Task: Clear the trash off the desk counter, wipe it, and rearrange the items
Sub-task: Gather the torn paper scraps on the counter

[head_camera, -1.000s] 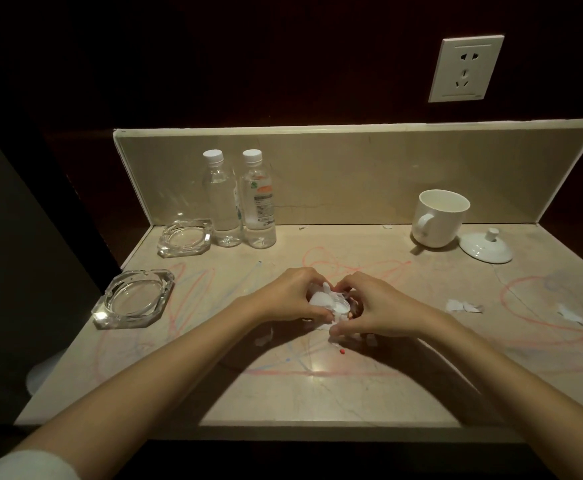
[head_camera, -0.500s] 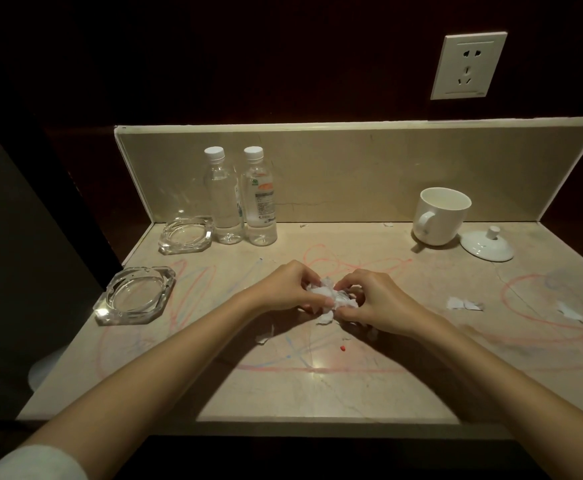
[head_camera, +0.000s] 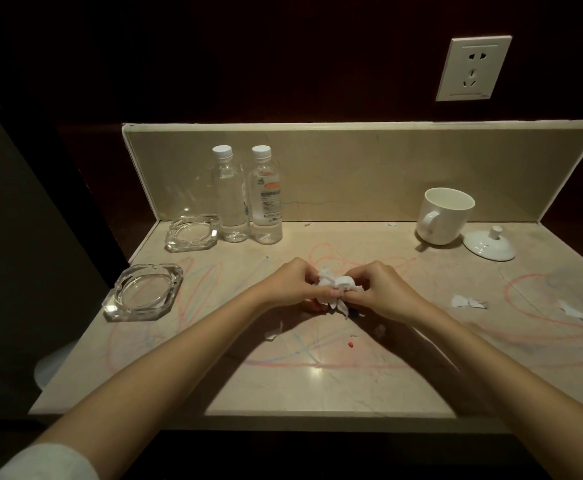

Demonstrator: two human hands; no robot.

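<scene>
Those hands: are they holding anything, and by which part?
Yes. Both hands hold a wad of white paper scraps above the counter, the left hand pinching its left side, the right hand its right side.

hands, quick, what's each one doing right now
Left hand: closed, pinching the wad of white paper scraps.
Right hand: closed, pinching the same wad from the other side.

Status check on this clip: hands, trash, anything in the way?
Left hand and right hand both pinch a wad of white paper scraps above the counter. Loose scraps lie to the right. Nothing blocks the hands.
</scene>
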